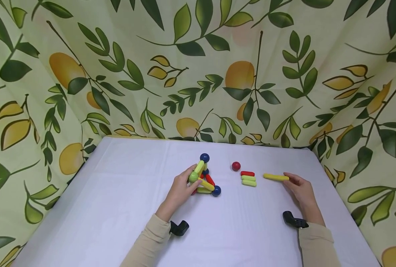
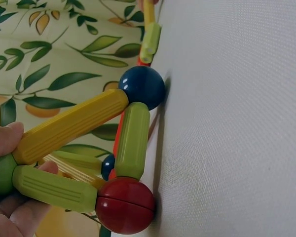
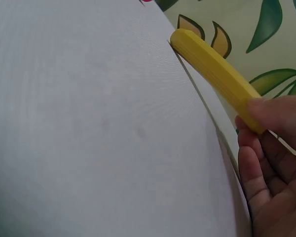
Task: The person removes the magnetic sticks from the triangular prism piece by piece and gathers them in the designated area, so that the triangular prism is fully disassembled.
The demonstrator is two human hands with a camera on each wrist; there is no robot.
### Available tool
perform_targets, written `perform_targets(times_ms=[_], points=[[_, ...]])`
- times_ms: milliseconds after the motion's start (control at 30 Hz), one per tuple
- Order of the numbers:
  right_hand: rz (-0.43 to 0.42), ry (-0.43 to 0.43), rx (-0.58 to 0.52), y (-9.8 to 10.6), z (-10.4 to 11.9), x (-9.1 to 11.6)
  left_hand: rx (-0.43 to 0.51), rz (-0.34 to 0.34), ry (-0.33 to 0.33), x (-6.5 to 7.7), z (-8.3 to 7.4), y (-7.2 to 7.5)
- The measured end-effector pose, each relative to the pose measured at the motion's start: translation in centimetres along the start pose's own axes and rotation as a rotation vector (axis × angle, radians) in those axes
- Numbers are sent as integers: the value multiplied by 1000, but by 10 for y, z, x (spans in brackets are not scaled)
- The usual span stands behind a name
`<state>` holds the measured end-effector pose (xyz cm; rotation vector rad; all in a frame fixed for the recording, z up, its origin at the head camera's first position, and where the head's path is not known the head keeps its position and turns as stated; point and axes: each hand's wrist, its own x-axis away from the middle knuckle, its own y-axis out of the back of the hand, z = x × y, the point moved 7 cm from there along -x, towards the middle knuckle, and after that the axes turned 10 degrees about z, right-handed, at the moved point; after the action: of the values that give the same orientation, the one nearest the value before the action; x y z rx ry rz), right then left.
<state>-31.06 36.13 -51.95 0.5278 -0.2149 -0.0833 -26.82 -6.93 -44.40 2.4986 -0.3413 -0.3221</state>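
My left hand (image 1: 179, 192) grips a magnetic ball-and-rod structure (image 1: 206, 184) at its green ball (image 1: 193, 177). Yellow, green and red rods join blue balls and others in it. A red ball (image 2: 126, 206) at a lower corner meets the tablecloth in the left wrist view, with a yellow rod (image 2: 74, 126) sloping from the green ball to a blue ball (image 2: 142, 88). On the right, a loose yellow magnetic rod (image 1: 274, 177) is pinched by one end between thumb and fingers of my right hand (image 1: 303, 194); its other end points left.
Between the hands lie a loose red ball (image 1: 236, 166), a short red rod (image 1: 247, 173) and two short green rods (image 1: 249, 183). The white-covered table (image 1: 111, 207) ends at a leaf-and-fruit patterned curtain (image 1: 198, 66) behind and at the sides.
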Motion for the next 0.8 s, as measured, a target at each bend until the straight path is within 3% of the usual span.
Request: perform_targets(times_ms=[233,400,633,800], points=[[-26,57,121,0,-1,-6,-8,-19,-19,-1,-1,1],[-32,63,148,-1,0,-5,-6,-11,-2,-1,0,0],[-78,60,108,2,1,-2,-31,-10,4,-1,0,0],[-88,-15,22,2,-2,0,-67,-33,20,1,-3,3]])
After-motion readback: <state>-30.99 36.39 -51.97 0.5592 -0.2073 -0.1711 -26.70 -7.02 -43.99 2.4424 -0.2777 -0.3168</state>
